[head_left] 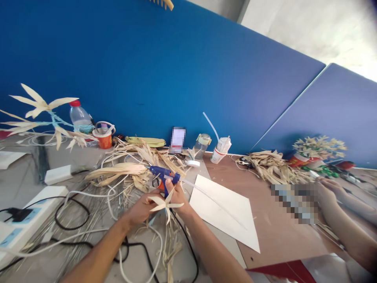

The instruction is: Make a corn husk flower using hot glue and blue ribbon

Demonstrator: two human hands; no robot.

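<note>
My right hand [176,196] grips a blue glue gun [165,173] by its handle, with the nozzle turned to the left. A long translucent glue stick [215,200] runs out of its back end, over a white sheet [226,212]. My left hand [147,206] is closed beside the gun at a corn-husk flower [166,205] with pale pointed petals; its fingertips are partly hidden. Past the nozzle lies a heap of dry corn husks [123,169]. Beneath my hands are a black cable and husk scraps.
A white power strip [44,202] and loose cables cover the left side. Husk flowers on a wrapped stem [53,114] stand near a bottle [78,114]. Cups, a phone [178,137] and a jar [202,145] line the blue partition. A co-worker's hands [326,190] are at right.
</note>
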